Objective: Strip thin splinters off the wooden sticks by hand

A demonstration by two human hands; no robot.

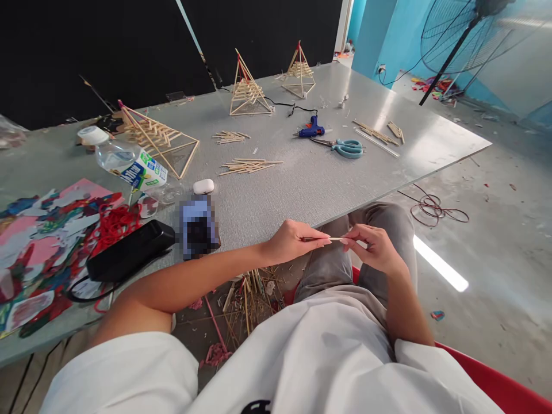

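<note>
Between my two hands, over my lap at the table's front edge, a thin wooden stick (336, 238) is held level. My left hand (296, 238) pinches its left end, and my right hand (371, 246) pinches the other end with thumb and fingers. On the table beyond lie a pile of longer sticks (250, 167) and a pile of shorter ones (230, 137). Three pyramid frames of sticks stand farther off: one at left (159, 138), one in the middle (248, 92) and one at the back right (299, 75).
A blue glue gun (311, 127) and blue-handled scissors (347, 148) lie right of centre, near more sticks (375, 132). At left are a tilted plastic bottle (129, 161), a white earbud case (203, 186), a black case (131, 250) and red string (116, 227). Sticks litter the floor below.
</note>
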